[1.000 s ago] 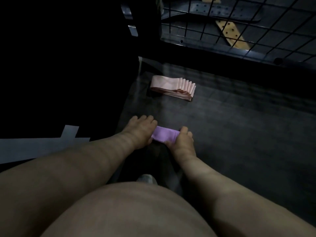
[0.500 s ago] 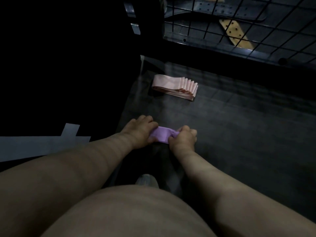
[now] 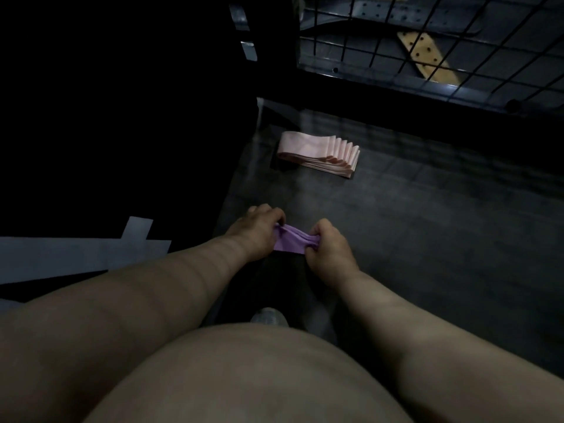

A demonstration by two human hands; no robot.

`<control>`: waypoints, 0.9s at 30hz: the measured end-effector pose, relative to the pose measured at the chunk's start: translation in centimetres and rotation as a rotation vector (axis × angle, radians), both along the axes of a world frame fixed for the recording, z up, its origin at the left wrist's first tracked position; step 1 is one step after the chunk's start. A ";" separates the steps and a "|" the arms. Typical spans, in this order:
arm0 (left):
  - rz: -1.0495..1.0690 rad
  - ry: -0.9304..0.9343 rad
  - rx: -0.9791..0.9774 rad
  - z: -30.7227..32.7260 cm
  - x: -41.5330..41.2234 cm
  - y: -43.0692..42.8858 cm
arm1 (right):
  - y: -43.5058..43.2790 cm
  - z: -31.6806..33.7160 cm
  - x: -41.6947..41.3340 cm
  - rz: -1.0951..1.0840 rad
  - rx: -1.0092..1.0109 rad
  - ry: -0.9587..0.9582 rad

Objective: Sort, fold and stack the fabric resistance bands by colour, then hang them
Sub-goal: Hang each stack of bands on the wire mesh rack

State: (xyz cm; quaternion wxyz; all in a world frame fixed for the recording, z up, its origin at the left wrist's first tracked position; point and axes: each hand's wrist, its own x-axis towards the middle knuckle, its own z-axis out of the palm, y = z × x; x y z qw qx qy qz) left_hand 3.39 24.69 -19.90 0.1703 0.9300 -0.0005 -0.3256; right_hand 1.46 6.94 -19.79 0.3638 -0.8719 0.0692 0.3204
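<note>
I saw the left hand (image 3: 259,228) and right hand (image 3: 331,250) pinching the purple band (image 3: 291,244). The dark floor (image 3: 433,239) lay open to the right, with the pink stack (image 3: 317,154) far.

Gripping a bunched purple band (image 3: 290,246) between left hand (image 3: 259,232) and right hand (image 3: 329,253); farther off on the floor (image 3: 442,239), stacked pink bands (image 3: 316,152) (edges fanned).

light: dim, left side lost in blackness | floor (image 3: 427,239): dark grey, faint tile lines, dull sheen | far side: black wire grid panel (image 3: 476,61) along the floor's edge | behind the grid: yellow perforated strip (image 3: 425,54) lying slantwise, grey perforated bar (image 3: 396,12) beyond it | left: pale grey strips (image 3: 76,254) flat on the black ground
</note>
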 end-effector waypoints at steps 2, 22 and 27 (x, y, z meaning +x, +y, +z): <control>-0.006 -0.003 -0.008 0.5 -0.3 0.3 | -0.3 1.2 -0.1 0.082 0.040 -0.059; 0.025 -0.638 -0.189 16.6 0.3 -1.3 | -6.4 25.5 7.4 0.544 -0.117 -0.515; -0.185 -0.790 -0.274 21.7 0.3 -1.6 | -7.9 32.0 6.8 0.532 -0.157 -0.638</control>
